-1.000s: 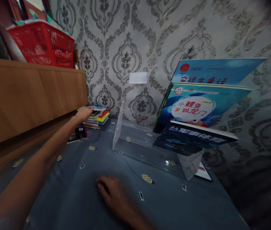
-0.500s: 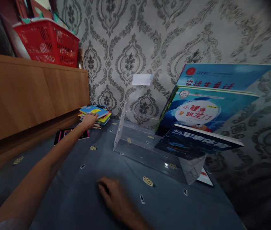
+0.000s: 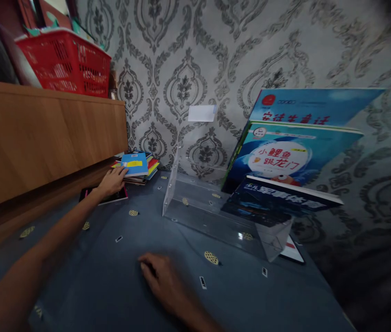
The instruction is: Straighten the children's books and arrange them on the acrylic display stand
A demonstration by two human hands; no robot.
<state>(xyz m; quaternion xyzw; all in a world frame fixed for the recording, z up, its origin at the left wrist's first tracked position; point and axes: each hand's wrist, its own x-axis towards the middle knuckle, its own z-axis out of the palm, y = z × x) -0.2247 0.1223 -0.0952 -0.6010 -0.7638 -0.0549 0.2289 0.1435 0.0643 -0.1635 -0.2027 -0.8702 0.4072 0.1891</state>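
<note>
At the far left of the table, my left hand [image 3: 113, 180] has its fingers on the left edge of a blue book [image 3: 135, 164] with a yellow band. The thumb side is hard to make out. That book lies askew on top of a stack of books [image 3: 152, 169]. Below my left wrist, a dark book with a pink edge [image 3: 116, 197] lies partly covered by the arm. My right hand [image 3: 162, 279] rests on the cloth near the front, fingers loosely curled in and nothing seen in them.
A clear acrylic stand [image 3: 198, 221] occupies the middle, with a dark-blue book [image 3: 278, 198], a teal book [image 3: 285, 152] and a blue book behind [image 3: 316, 103] on its right. A tablet-like object [image 3: 294, 252] lies behind it. A red basket [image 3: 67, 64] sits on the wooden cabinet [image 3: 50, 143].
My left hand has drawn back to the left and nearer, and the blue book has turned and shifted with it. My right hand stays in place. The view has moved slightly.
</note>
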